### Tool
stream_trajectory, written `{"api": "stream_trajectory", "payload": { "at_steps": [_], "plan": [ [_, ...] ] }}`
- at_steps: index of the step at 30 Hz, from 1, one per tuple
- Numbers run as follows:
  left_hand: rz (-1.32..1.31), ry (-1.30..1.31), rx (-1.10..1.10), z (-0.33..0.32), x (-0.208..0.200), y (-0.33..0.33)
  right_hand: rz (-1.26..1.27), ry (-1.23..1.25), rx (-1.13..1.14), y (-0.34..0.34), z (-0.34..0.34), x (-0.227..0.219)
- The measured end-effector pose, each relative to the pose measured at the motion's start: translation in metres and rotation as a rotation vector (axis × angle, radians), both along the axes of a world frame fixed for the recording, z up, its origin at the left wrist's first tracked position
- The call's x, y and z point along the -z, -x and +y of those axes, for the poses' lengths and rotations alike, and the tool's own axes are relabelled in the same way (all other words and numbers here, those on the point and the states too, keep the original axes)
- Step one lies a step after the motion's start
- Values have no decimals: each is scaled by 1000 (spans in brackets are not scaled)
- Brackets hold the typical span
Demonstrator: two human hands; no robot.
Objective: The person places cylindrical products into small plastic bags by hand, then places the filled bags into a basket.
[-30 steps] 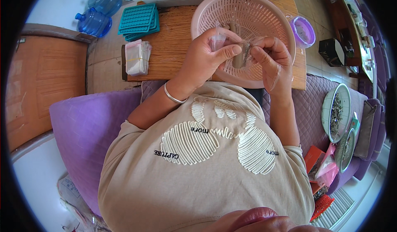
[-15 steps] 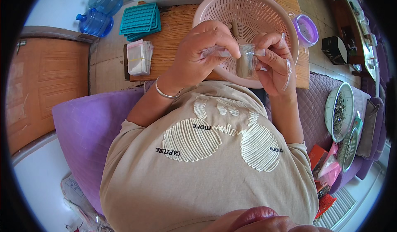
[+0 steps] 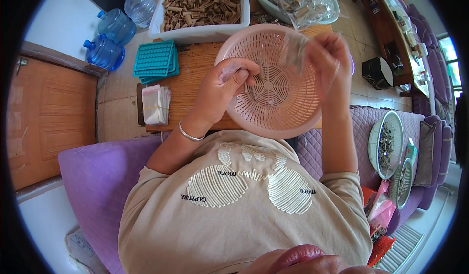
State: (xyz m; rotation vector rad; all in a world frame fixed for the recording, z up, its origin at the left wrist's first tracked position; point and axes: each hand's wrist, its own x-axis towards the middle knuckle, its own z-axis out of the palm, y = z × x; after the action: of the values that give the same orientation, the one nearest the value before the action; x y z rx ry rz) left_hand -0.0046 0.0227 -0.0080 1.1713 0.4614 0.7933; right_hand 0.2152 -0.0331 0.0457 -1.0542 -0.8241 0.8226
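In the head view, the hands, held close together over the pink basket half a second ago, are now parted. A clear plastic bag is held by the blurred right hand above the basket's far right side; the two-handed handling of it appears to have been broken off. The left hand is curled over the basket's left rim; whether anything is gripped there cannot be told. Banded packets are seen at left, and brown pieces in a white tub at the far side.

Beige short-sleeved shirt, cream corded motif, dark lettering, slim silver bangle
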Motion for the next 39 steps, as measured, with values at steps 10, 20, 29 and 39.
{"api": "stream_trajectory", "payload": {
  "at_steps": [10,20,29,39],
  "plan": [
    [-317,458,3,-13,7,-8,-365,54,113,8,10,6],
    [-403,496,36,-35,16,-33,-313,195,-70,75,-56,67],
    [-241,332,-156,-39,12,-12,229,181,-208,69,-68,58],
    [-46,52,-147,-35,-2,4,24,159,-167,64,-70,46]
  ]
}}
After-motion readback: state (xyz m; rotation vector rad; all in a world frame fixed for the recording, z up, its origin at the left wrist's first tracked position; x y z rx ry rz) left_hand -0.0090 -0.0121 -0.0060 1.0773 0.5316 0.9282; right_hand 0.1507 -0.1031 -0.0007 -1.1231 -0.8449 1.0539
